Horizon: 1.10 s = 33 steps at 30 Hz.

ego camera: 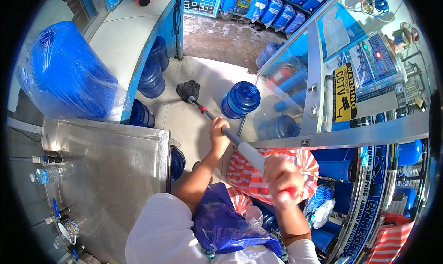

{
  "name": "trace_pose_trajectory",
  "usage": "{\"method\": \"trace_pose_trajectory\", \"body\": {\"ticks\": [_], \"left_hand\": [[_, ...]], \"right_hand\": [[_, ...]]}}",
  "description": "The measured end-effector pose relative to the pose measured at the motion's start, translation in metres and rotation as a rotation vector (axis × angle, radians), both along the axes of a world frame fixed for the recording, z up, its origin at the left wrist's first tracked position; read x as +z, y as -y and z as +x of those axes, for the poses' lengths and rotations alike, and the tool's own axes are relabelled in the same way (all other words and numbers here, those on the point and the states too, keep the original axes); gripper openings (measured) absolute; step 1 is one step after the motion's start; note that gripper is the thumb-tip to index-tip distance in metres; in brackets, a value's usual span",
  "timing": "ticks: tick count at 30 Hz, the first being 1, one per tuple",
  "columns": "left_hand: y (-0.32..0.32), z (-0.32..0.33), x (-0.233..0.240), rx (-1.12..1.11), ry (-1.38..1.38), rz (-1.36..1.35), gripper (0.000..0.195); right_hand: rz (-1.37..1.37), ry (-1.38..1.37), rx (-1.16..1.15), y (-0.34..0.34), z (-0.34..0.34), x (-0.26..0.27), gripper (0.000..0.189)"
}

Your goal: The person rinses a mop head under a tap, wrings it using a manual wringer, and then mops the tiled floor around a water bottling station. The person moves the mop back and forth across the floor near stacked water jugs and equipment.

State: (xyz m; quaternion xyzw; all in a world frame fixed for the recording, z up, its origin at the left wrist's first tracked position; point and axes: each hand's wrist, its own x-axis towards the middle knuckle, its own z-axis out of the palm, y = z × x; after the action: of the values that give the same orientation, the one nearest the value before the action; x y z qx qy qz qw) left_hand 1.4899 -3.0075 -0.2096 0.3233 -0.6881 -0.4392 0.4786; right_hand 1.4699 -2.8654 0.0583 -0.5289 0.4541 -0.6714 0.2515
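A mop with a grey pole [236, 138] slants across the view, and both my hands are on it. My left hand [219, 134] wraps the middle of the pole. Nearer to me, my right hand [284, 179] grips the pale handle sleeve [252, 156] close to its red end. The dark mop head [188, 90] rests on the light tiled floor [176, 118]. To the right of the mop head, a blue water jug [241, 100] stands upright on the tiles, apart from it.
Several blue jugs [151, 78] stand under the white counter [119, 30]. A steel sink table [114, 160] is at left. Red-striped bags [247, 169] lie close beside my right arm. A glass partition [277, 115] borders the right, and a shelf of wrapped blue containers [271, 12] stands beyond.
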Motion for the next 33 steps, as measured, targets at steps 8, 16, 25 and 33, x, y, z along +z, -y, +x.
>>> {"method": "trace_pose_trajectory", "body": {"ticks": [8, 16, 25, 33], "left_hand": [[0.088, -0.04, -0.089, -0.142, -0.11, 0.022, 0.013], [0.113, -0.038, -0.092, -0.298, 0.285, -0.102, 0.007], [-0.033, -0.005, 0.005, -0.058, 0.248, -0.018, 0.021], [-0.074, -0.036, 0.05, -0.034, 0.125, 0.143, 0.02]], "right_hand": [[-0.058, -0.233, -0.105, 0.047, -0.018, -0.09, 0.021], [0.166, -0.147, -0.336, 0.041, -0.029, -0.112, 0.037], [0.08, 0.102, -0.062, -0.017, -0.096, 0.017, 0.039], [0.064, 0.05, 0.18, -0.002, -0.12, 0.076, 0.034]]}}
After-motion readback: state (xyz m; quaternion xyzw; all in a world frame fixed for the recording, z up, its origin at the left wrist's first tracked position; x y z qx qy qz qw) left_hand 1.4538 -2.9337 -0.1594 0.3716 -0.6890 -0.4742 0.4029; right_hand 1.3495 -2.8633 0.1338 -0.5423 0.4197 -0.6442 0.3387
